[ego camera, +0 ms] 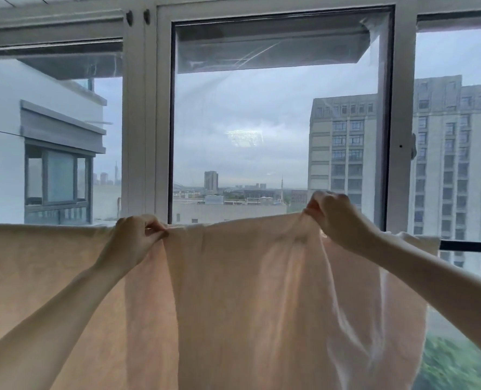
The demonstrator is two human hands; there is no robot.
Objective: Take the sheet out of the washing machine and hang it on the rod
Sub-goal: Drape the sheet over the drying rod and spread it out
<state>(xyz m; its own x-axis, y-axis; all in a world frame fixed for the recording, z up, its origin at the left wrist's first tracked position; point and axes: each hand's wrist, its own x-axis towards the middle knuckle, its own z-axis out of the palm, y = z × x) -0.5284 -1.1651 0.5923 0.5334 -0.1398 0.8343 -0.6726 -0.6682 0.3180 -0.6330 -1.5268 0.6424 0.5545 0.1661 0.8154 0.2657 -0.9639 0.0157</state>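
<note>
- Overhead, the sheet [233, 291] hangs draped across the frame, its top edge running level from the left border to a short way past the right hand.
- Left hand [136, 237] pinches a gather of the top edge between thumb and curled fingers, near the middle of the sheet's width.
- Right hand [336, 218] grips another bunch of the top edge and lifts it a little higher than the left hand's part; cloth sags between the two hands.
- Rod [469, 245] shows only as a dark bar at the right, coming out from under the sheet's right end; under the cloth it is hidden.
- To the right of the sheet's end, that bare stretch of rod runs to the frame's edge.
- Sheet's lower edge is out of view; its right side hangs in loose folds.
- Window [282, 122] stands just behind, with white frames; tower blocks and trees lie beyond the glass.
</note>
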